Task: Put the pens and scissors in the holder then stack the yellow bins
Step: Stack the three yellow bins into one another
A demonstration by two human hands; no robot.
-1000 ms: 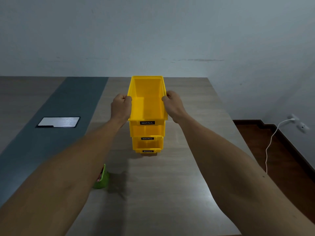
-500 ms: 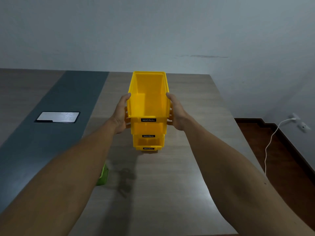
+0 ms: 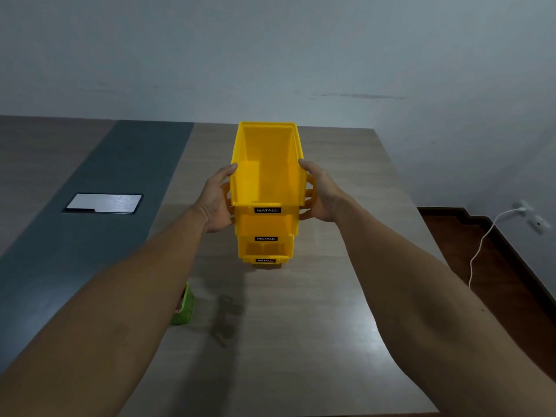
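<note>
Three yellow bins stand stacked on the wooden table (image 3: 301, 326), each with a black label on its front. The top bin (image 3: 266, 176) is empty and sits on the middle bin (image 3: 264, 225), with the bottom bin (image 3: 264, 254) under both. My left hand (image 3: 215, 203) and my right hand (image 3: 322, 197) flank the upper part of the stack. Their fingers are spread and the thumbs rest by the top bin's rim, gripping nothing. The green holder (image 3: 183, 308) stands near my left forearm, which hides most of it and its contents.
A silver plate (image 3: 103, 202) is set into the dark grey strip on the table's left. The table's right edge drops to a dark wooden floor. There a white cable (image 3: 481, 245) runs up to a wall socket (image 3: 532, 218).
One second ago both hands gripped the top bin's rim as it came down on the stack. The fingers have since opened, and the hands have slid down beside the bins.
</note>
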